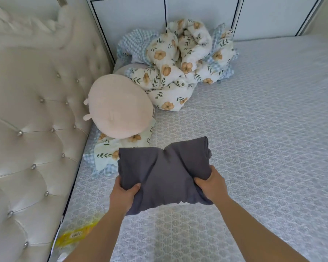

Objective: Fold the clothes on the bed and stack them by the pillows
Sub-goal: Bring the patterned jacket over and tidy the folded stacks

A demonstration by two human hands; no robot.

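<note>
Patterned grey mattress (254, 129) up against a tufted headboard (27, 110). Both hands hold the folded dark grey garment (163, 173) just above it, left hand (124, 193) and right hand (211, 184) clamped on its near corners, long axis running left-right. Floral pillow (110, 148) sits just beyond-left, probably touching its far corner.

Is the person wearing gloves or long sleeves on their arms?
No. The left hand and right hand are bare, with no gloves, rings or watch showing. Both forearms are uncovered as far as the picture shows; no sleeve is in view.
</note>
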